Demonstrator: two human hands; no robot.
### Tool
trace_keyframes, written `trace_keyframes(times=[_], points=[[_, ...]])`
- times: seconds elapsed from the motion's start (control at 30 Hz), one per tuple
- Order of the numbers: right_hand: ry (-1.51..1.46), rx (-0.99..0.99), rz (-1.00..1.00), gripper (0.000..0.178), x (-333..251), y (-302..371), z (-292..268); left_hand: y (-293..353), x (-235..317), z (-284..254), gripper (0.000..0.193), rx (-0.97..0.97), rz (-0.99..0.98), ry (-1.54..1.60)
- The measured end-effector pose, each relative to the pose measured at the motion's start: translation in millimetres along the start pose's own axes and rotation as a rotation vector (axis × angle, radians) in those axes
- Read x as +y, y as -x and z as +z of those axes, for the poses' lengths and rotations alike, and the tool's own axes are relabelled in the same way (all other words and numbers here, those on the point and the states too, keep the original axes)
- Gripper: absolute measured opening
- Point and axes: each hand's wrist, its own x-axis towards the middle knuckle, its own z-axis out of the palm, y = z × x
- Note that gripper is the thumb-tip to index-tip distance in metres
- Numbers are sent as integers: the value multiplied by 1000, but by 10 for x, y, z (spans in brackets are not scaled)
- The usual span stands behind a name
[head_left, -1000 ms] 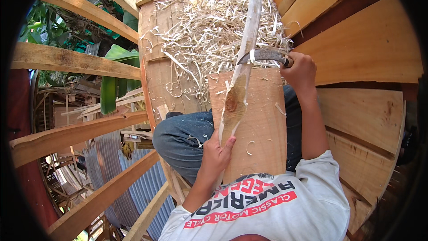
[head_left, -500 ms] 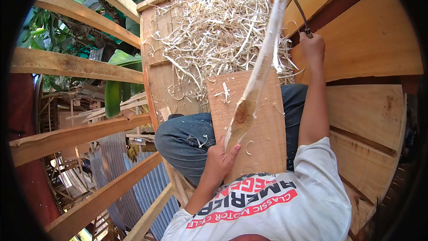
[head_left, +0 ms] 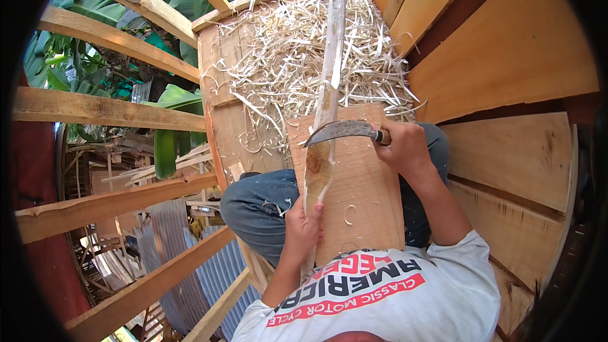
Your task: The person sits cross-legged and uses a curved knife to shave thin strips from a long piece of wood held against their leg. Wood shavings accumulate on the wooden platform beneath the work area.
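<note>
A long pale wooden stick (head_left: pixel 329 82), stripped of bark and with a brown knot near its lower end, points up and away from me. My left hand (head_left: pixel 304 225) is wrapped round its near end. My right hand (head_left: pixel 405 145) grips the dark handle of a curved knife (head_left: pixel 342 130). The blade lies across the stick just above the knot; whether its edge bites into the wood I cannot tell. Under both is a flat wooden board (head_left: pixel 361 202) resting on my lap, with a few small curls on it.
A heap of pale wood shavings (head_left: pixel 272 57) covers the plank floor (head_left: pixel 221 123) beyond my knees. Wooden rails (head_left: pixel 114 111) run along the left, with leaves and corrugated sheets (head_left: pixel 168 240) outside. A wooden plank wall (head_left: pixel 506 69) stands close on the right.
My right hand has brought the knife from the far right in to the stick. The stick has swung left to point more straight ahead, with my left hand still round its near end.
</note>
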Motion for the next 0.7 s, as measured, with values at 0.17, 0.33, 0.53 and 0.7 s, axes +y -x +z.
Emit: trace_keyframes(times=[0.17, 0.33, 0.53, 0.7], points=[[86, 52, 101, 20, 91, -405, -9, 44, -61, 32, 33, 31, 101, -121], [249, -28, 232, 17, 236, -935, -114, 40, -108, 22, 31, 21, 108, -146], [311, -44, 177, 19, 207, -1191, -35, 7, -88, 11, 33, 36, 51, -85], [206, 90, 417, 27, 474, -1598, -58, 41, -116, -17, 35, 5, 81, -107]])
